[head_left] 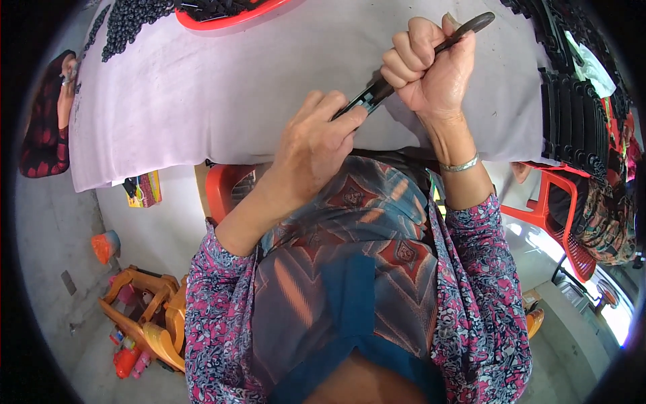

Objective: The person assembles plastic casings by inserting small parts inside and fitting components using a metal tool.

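Table [256, 94] had its near edge right in front of my body, pale cloth draped over it. My left forearm crossed that edge; my right hand [434, 71] sat farther in, over the cloth. Widest stretch of cloth ran left of and beyond my left hand [313, 138], out to a red tray [225, 25] of dark pieces at the far side. Heap of small black pieces [134, 30] at far left. Right side was tighter: stack of black parts [572, 121] along that edge, crumpled pale wrapper [591, 67] next to it, red chair [573, 209] just off the corner. Another person's sleeve [44, 128] showed past the left edge, well apart from my hands.

Long dark bar [385, 87] was in both my hands over the near part of the table, slanting away from me, left to right. Slim, slightly curved, rounded at the right end; middle section had a channel with pale blue-green bits showing.

Right hand was closed in a fist round the upper stretch, rounded tip sticking out past it. Left hand had curled fingers and the thumb on the lower end; that end was mostly covered, so couldn't tell its shape.
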Tool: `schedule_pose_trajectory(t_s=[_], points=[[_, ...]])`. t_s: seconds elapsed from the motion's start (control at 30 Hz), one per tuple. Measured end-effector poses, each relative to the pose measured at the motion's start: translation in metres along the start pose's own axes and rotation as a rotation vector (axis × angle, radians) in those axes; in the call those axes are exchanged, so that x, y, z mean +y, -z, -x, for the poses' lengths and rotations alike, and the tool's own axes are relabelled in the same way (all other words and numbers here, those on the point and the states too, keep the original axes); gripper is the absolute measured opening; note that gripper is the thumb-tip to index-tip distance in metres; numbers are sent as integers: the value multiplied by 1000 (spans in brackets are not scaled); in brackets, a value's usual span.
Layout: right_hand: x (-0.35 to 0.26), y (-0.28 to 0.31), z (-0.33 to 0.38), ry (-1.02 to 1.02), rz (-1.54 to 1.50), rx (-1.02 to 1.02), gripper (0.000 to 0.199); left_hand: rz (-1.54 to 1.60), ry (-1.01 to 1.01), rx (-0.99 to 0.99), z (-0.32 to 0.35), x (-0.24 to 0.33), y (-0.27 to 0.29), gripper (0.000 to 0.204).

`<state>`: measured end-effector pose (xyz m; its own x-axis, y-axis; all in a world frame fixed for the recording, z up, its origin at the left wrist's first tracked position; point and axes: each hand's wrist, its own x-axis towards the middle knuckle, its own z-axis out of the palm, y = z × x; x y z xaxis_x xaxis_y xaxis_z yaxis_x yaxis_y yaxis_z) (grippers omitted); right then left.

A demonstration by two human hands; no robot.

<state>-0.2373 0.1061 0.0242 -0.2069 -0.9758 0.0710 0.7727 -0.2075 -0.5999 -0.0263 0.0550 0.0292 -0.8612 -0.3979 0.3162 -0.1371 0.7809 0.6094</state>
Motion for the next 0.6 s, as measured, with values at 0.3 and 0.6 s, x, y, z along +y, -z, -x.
schedule_pose_trajectory(t_s=[0.3,0.6], points=[[0,5,-3,13,-13,-24,51,-7,-20,58,-1,0,-3,26],[3,3,-5,17,20,37,52,-4,-53,97,-2,-3,-8,26]])
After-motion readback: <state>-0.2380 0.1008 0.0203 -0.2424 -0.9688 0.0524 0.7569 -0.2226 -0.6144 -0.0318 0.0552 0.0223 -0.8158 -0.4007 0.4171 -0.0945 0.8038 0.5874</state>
